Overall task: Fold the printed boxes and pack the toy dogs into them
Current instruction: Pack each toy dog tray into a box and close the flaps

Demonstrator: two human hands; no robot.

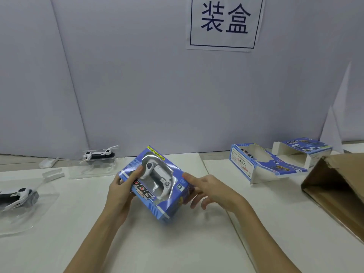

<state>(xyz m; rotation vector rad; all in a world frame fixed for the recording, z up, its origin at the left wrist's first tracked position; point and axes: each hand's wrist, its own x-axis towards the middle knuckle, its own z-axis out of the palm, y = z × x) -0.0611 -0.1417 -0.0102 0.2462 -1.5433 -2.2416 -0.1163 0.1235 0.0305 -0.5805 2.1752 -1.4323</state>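
Left hand point(120, 191) grips the blue box point(155, 184) (toy dog point(157, 174) inside) above the worktop point(177, 243). Right hand point(212, 191), fingers loosely spread, touches its right end.

1. The toy dog point(16, 196) at the worktop's point(177, 243) left edge is cut off by the frame; its rear is not visible.
2. The cardboard carton point(338, 190) at the right edge is cut off.
3. Right hand point(208, 191): fingertips are hidden behind the blue box point(157, 186).
4. Small print on the box is illegible.
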